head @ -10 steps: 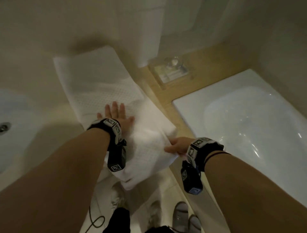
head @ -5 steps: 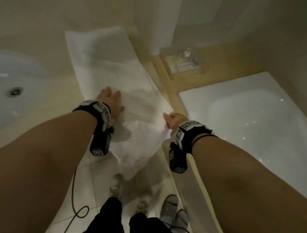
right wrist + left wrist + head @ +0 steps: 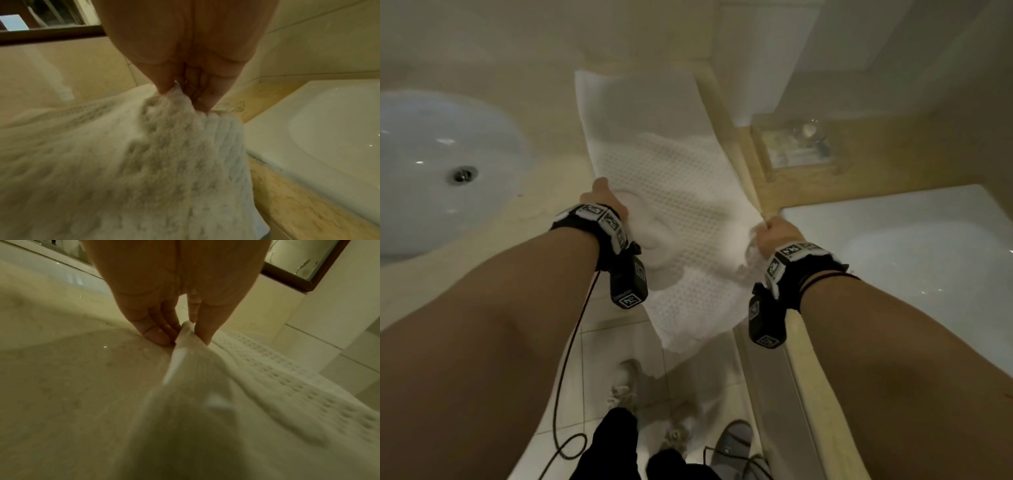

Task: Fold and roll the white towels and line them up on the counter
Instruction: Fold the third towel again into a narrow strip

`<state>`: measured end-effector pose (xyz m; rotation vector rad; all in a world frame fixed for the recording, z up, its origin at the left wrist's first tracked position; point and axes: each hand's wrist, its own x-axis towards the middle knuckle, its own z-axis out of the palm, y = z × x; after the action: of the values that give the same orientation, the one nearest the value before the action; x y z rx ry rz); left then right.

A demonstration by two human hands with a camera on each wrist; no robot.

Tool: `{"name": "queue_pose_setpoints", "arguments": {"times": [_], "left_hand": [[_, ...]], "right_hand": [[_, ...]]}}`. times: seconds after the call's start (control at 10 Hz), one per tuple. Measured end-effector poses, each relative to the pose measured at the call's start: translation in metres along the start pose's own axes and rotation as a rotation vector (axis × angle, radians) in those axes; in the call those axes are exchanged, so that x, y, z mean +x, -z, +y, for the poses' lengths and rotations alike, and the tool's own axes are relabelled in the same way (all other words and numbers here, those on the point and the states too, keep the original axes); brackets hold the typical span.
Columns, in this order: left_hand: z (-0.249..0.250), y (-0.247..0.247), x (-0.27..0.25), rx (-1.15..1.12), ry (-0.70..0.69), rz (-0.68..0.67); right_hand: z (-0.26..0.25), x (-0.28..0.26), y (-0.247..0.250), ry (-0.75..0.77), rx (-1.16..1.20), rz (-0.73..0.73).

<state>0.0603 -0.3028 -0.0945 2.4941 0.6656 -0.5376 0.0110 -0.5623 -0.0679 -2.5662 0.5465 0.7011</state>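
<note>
A long white waffle-weave towel (image 3: 671,178) lies lengthwise on the beige counter (image 3: 544,219), its near end hanging over the front edge toward the floor. My left hand (image 3: 604,198) pinches the towel's left edge (image 3: 186,335) between thumb and fingers. My right hand (image 3: 774,233) pinches the right edge (image 3: 180,97) at the counter's right border. Both hands hold the towel at about the same distance along its length, and the cloth (image 3: 144,162) bunches below the fingers.
A round white sink (image 3: 431,171) with a drain is set into the counter on the left. A white bathtub (image 3: 911,274) lies to the right, a clear soap tray (image 3: 794,147) on the wooden ledge beyond it. Tiled floor, shoes and a cable show below.
My left hand went from pressing flat on the towel to pinching its left edge. The right hand kept its hold on the right edge and moved farther along the counter. The doubled near end has unfolded.
</note>
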Motion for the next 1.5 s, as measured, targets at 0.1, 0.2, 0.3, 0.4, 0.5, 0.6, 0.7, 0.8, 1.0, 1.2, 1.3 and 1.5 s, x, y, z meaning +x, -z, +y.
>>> {"name": "queue_pose_setpoints", "arguments": {"times": [0.1,0.2,0.3,0.4,0.5,0.6,0.7,0.8,1.0,1.2,1.3,1.5], "left_hand": [[0.004,-0.003,0.002,0.015,-0.074,0.004],[0.009,-0.002,0.003,-0.061,-0.104,0.016],[0.002,0.013,0.015,-0.160,-0.084,0.080],[-0.011,0.036,0.037,-0.155,-0.079,0.141],[-0.015,0.053,0.055,-0.115,-0.086,0.203],[-0.016,0.068,0.066,-0.122,-0.065,0.278],[-0.018,0.063,0.053,-0.197,-0.008,0.189],[-0.031,0.055,0.026,-0.328,0.114,0.114],[-0.058,0.044,0.006,-0.228,0.100,-0.104],[-0.046,0.050,-0.023,-0.012,0.057,-0.018],[-0.046,0.043,-0.015,-0.094,0.054,0.029],[-0.052,0.039,-0.019,-0.229,0.076,0.017]], "right_hand": [[0.005,0.005,0.006,0.010,0.027,-0.031],[0.004,0.007,0.008,0.018,0.021,-0.031],[-0.002,0.002,0.015,0.085,-0.009,-0.038],[-0.025,-0.003,0.005,0.229,-0.043,-0.065],[-0.044,0.002,-0.013,0.249,-0.020,-0.092],[-0.048,0.002,-0.031,0.234,0.044,-0.103],[-0.047,0.001,-0.031,0.272,0.042,-0.061],[-0.049,-0.001,-0.025,0.263,0.065,-0.100],[-0.050,0.001,-0.027,0.225,0.059,-0.102],[-0.054,0.003,-0.023,0.183,0.035,-0.100],[-0.049,0.004,-0.024,0.163,0.064,-0.102],[-0.030,0.003,-0.041,0.141,0.185,-0.135]]}}
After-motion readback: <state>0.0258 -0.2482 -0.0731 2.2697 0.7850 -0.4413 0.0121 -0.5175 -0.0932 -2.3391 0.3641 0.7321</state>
